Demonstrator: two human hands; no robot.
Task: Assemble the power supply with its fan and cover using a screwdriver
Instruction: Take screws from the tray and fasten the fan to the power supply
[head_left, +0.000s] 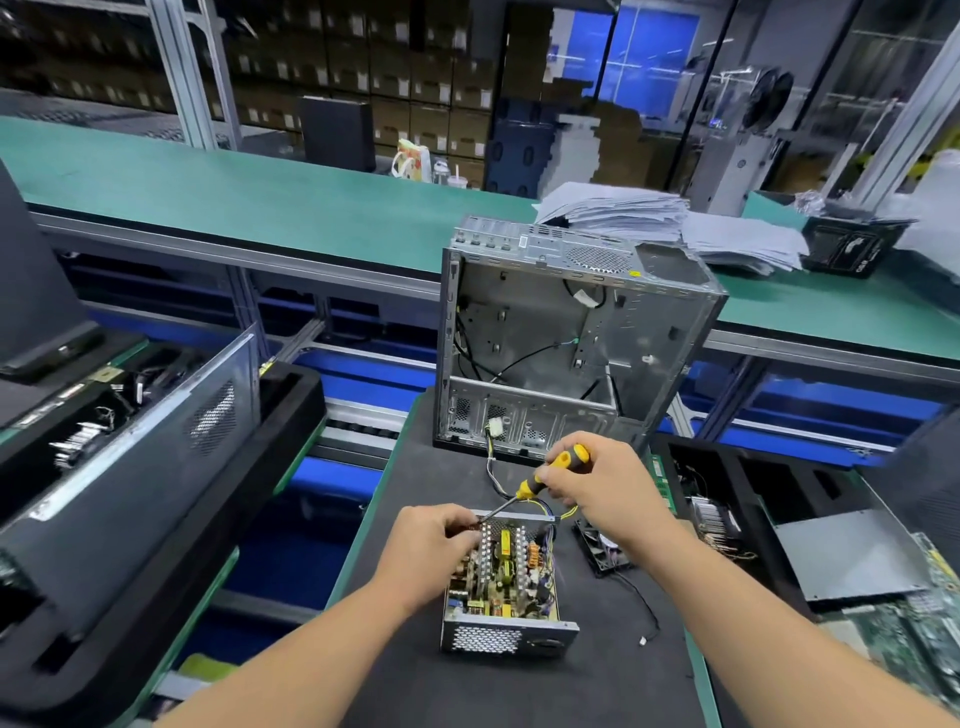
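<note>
an open power supply (503, 582) sits uncovered on a dark mat (519, 686), its circuit board and coils exposed inside. the left hand (428, 545) rests on its far left corner, fingers curled. the right hand (597, 486) grips a yellow-and-black screwdriver (545, 475), tip at the far rim. a black fan (605, 548) lies just right. an empty computer case (566, 343) stands behind.

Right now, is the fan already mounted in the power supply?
No, the fan lies on the mat right of the open power supply.
</note>
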